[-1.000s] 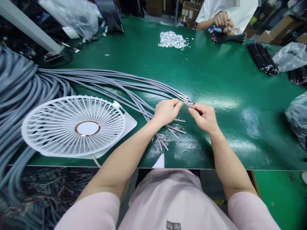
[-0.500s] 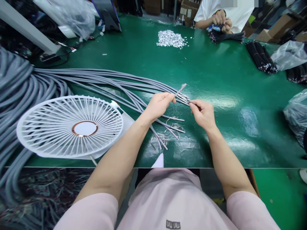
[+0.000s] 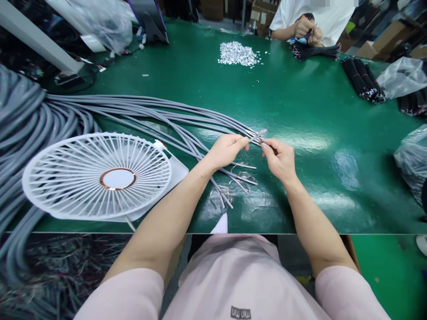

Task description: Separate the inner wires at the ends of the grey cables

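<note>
Watching from here through the head camera, I see the left hand (image 3: 223, 149) with thumb and forefinger pinched shut on a thin cable (image 3: 259, 134), its pale, frayed tip poking out beyond them to the right. The right hand (image 3: 278, 158) has its fingers brought together at the tips of the grey cables (image 3: 200, 112), just beside that frayed end; whether they grip a strand or only touch one, I can't tell. Everything meets over the middle of the worktop (image 3: 310, 106). To my mind, the left pinch wants to sit close to the tip so the soft end doesn't bend, and the right should take only the one end, pulling along its line, not across the neighbours. The cables run in from a heavy grey coil (image 3: 20, 102) at far left, so a hard tug could drag several together. Nearer me, other cut ends (image 3: 230, 203) lie fanned out with loose strands (image 3: 245, 173) that could snag on the wrists. The white fan (image 3: 118, 178) sits near left, close by the left forearm, and crowds its elbow room. At the far side are shiny scraps (image 3: 237, 54) and a co-worker's hands (image 3: 310, 33), well apart from mine; black wire bundles (image 3: 362, 80) lie far right.
</note>
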Motion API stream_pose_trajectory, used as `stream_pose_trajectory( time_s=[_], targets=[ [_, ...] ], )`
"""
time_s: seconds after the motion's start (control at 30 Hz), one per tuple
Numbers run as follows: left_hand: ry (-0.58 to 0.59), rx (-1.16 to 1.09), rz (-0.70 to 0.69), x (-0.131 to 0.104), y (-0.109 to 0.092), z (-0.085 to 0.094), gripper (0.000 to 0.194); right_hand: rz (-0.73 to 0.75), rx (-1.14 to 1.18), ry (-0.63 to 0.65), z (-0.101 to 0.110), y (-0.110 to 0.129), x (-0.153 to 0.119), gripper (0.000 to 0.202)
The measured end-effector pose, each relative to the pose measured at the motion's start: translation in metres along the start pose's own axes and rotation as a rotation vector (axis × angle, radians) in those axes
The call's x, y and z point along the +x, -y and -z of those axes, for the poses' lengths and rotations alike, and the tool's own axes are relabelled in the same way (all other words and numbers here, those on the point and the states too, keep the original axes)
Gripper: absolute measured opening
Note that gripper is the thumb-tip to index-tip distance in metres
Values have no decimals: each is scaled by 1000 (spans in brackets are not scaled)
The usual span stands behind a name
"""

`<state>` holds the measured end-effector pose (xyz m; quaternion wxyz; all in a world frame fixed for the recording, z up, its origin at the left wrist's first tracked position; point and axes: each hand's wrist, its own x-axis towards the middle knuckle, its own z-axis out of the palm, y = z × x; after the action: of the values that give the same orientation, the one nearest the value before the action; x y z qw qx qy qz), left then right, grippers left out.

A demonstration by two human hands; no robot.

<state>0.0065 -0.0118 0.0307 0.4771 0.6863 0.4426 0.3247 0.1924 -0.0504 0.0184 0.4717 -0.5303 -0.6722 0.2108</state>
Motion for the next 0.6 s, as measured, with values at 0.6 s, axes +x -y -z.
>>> stream_pose_trajectory(
  time_s=[0.6],
  targets=[
    [-127,88,-63,0,10,-14,41,79,-510,85,62,19,4,25]
  ],
)
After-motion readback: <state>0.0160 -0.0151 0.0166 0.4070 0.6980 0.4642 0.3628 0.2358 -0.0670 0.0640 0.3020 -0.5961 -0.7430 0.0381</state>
